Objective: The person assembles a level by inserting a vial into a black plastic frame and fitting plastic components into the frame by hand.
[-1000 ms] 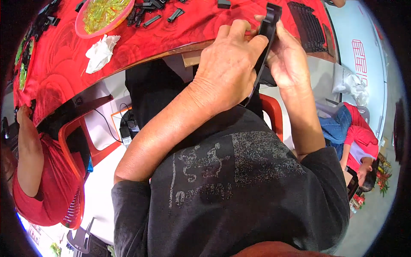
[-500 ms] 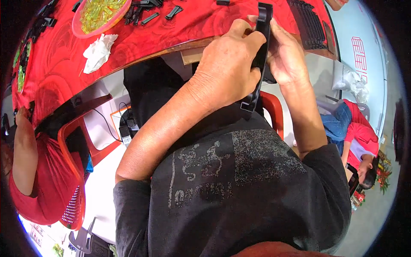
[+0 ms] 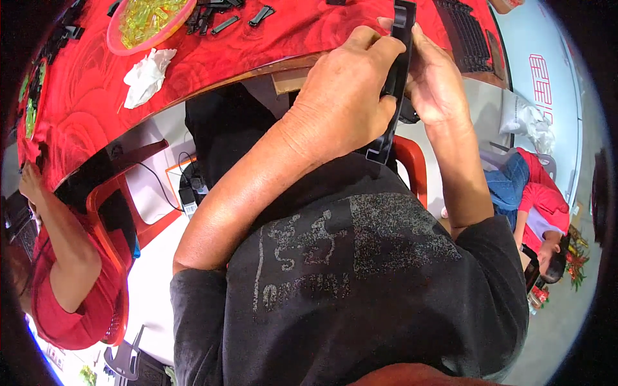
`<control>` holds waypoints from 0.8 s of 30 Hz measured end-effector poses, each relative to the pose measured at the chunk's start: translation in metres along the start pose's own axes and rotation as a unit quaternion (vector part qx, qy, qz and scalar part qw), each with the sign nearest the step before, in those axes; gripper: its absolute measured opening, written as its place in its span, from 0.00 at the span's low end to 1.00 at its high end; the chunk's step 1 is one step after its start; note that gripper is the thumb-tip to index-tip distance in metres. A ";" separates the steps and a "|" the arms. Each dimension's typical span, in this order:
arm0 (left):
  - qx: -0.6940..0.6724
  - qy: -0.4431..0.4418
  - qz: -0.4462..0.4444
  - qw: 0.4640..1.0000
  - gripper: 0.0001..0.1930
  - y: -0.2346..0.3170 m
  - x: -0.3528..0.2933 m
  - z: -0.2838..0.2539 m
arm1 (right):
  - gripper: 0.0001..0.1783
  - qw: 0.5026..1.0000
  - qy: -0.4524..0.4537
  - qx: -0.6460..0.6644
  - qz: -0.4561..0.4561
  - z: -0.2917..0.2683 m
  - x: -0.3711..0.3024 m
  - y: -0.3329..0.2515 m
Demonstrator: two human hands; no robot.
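Tilted more upright than a second ago, the black strip (image 3: 400, 69) is before the red table (image 3: 212, 64), clamped in the left hand (image 3: 351, 90); the half-curled right hand (image 3: 439, 87) holds its upper end. Faded lettering (image 3: 405, 231) marks the dark shirt (image 3: 373, 328).

one long black part (image 3: 399, 71) held by the wearer's two hands (image 3: 351, 87), one pink bowl (image 3: 131, 51), yellow pieces (image 3: 149, 20) too many to be counted, one crumpled tissue (image 3: 147, 78), at least two other people (image 3: 547, 206) seen

Bright o/all; bent dark edges, poss. soft
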State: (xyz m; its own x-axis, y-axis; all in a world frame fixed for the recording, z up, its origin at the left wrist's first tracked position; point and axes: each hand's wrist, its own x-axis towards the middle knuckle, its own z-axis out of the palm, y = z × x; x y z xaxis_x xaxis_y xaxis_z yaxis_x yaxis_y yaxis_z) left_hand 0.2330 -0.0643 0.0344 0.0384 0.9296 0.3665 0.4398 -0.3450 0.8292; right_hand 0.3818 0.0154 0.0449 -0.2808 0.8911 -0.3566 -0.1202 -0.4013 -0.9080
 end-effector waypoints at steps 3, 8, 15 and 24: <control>0.003 0.015 0.016 1.000 0.23 -0.001 0.000 0.001 | 0.22 1.000 -0.013 0.003 0.012 -0.004 0.001 -0.001; -0.018 0.009 0.017 1.000 0.22 0.000 0.001 -0.001 | 0.21 1.000 0.006 0.017 0.013 -0.015 0.007 0.003; -0.021 0.027 0.042 0.999 0.17 0.001 -0.003 -0.002 | 0.22 0.999 -0.034 0.019 0.004 -0.014 0.006 0.002; 0.054 0.102 0.089 0.989 0.09 0.002 -0.013 0.007 | 0.23 0.999 -0.026 -0.008 -0.019 -0.008 -0.002 -0.004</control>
State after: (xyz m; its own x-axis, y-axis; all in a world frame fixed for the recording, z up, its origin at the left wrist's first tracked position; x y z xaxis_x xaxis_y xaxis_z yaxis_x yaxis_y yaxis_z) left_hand 0.2401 -0.0768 0.0285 -0.0535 0.8058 0.5897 0.5365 -0.4749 0.6976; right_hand 0.3908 0.0168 0.0478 -0.3251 0.8934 -0.3099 -0.1171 -0.3633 -0.9243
